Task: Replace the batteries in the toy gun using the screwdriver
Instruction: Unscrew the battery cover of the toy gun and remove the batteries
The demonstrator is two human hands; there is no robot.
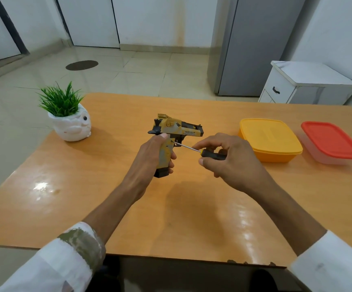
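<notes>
Screwdriver tip at the toy gun's grip

Left hand (149, 152) fingers wrap the toy gun (174, 133); right hand (232, 159) fingers pinch the screwdriver (200, 151) above the table (86, 197).

Table (128, 218), orange-brown wood, glossy top with rounded corners. On it, far left: white pot (71, 127) holding a green plant, upright. On it, right side: yellow box (270, 138) with yellow lid; just beside it, nearer the right edge, clear box (333, 142) with red lid, both closed.
</notes>
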